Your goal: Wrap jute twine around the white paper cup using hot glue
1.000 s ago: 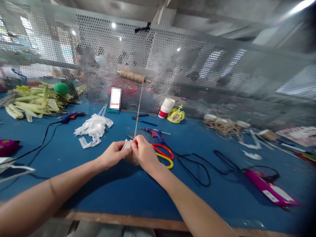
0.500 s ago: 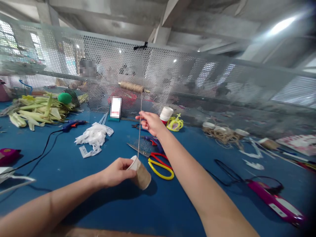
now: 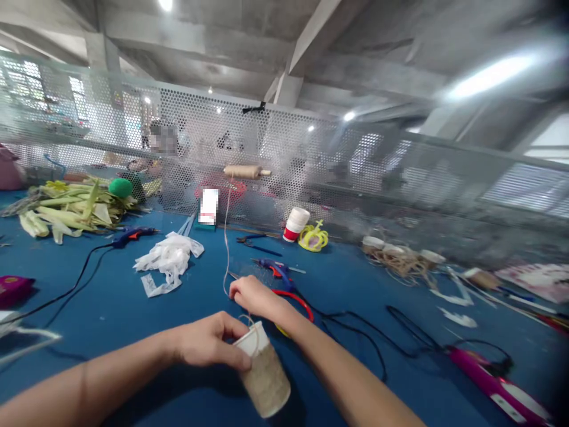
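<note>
My left hand (image 3: 211, 341) grips a paper cup (image 3: 269, 382) by its rim, thumb outside. Tan twine covers the cup's lower wall, and the band near its mouth is white. The cup tilts, mouth toward the upper left. My right hand (image 3: 255, 298) is closed on the twine (image 3: 226, 237) just above the cup mouth. From there the strand runs slackly up to a spool (image 3: 243, 172) on the mesh screen, and a loop crosses the cup's rim. Scissors with red and yellow handles (image 3: 306, 303) lie partly hidden under my right forearm.
A glue gun (image 3: 278, 270), pliers (image 3: 258, 243), stacked cups (image 3: 296, 225) and a yellow crown-shaped piece (image 3: 313, 237) lie ahead. White plastic strips (image 3: 169, 261), another glue gun (image 3: 133, 234) and corn husks (image 3: 75, 207) are left. Right are tangled twine (image 3: 400, 261) and a magenta device (image 3: 493, 379).
My right hand has come down from the raised strand to the cup's mouth. The twine has gone from taut to slack. The cup sits lower and nearer in my left hand.
</note>
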`<move>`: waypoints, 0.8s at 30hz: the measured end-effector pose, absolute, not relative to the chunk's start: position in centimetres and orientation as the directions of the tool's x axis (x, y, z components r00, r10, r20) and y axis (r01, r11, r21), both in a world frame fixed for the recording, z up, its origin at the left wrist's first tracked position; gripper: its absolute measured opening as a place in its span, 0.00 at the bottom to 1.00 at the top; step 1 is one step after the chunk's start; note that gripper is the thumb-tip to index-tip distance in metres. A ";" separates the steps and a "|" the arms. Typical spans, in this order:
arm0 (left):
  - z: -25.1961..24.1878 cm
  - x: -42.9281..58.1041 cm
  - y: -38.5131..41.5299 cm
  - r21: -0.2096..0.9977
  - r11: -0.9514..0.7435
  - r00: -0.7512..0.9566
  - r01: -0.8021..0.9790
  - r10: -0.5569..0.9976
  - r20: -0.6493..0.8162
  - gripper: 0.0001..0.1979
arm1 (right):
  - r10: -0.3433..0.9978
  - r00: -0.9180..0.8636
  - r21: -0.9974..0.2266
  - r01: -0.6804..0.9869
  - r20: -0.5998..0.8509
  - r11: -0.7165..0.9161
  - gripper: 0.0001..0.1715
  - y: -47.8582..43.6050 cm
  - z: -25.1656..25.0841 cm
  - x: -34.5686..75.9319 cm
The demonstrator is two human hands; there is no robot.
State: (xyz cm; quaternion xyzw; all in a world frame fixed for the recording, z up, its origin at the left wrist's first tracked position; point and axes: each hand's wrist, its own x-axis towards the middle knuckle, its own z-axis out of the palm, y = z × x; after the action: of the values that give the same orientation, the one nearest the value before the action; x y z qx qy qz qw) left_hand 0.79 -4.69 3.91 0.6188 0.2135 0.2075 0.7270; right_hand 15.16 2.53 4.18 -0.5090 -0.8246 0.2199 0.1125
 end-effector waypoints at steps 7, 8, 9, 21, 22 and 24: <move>4.2 0.7 -5.0 0.985 0.173 0.873 -0.015 0.482 -0.071 0.15 | 0.670 -0.667 -0.617 0.687 -0.325 0.384 0.20 -0.7 4.6 16.6; 4.2 0.7 -5.1 0.984 0.181 0.883 0.005 0.460 -0.089 0.15 | 0.682 -0.656 -0.662 0.672 -0.322 0.333 0.23 -0.7 4.8 16.7; 4.2 0.6 -5.1 0.982 0.187 0.888 0.020 0.448 -0.104 0.15 | 0.737 -0.612 -0.677 0.674 -0.288 0.296 0.26 -0.5 5.0 16.8; 2.6 0.2 -2.7 0.996 -0.029 0.621 -0.087 0.780 0.077 0.17 | 0.976 0.208 -0.286 0.940 0.059 -0.183 0.10 6.4 4.2 24.3; 2.3 0.2 -2.5 0.996 -0.053 0.602 -0.067 0.794 0.083 0.17 | 0.977 0.211 -0.305 0.933 0.037 -0.190 0.08 6.7 3.7 24.6; 1.9 0.1 -2.2 0.992 -0.120 0.576 -0.027 0.809 0.114 0.16 | 0.976 0.216 -0.359 0.913 0.022 -0.194 0.08 7.0 3.1 24.7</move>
State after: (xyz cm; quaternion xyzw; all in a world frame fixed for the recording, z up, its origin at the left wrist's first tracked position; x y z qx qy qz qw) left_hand 0.06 -2.15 1.92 0.6603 0.2961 0.3523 0.5935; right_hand 24.72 6.98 3.12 -0.7654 -0.6170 0.1058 0.1493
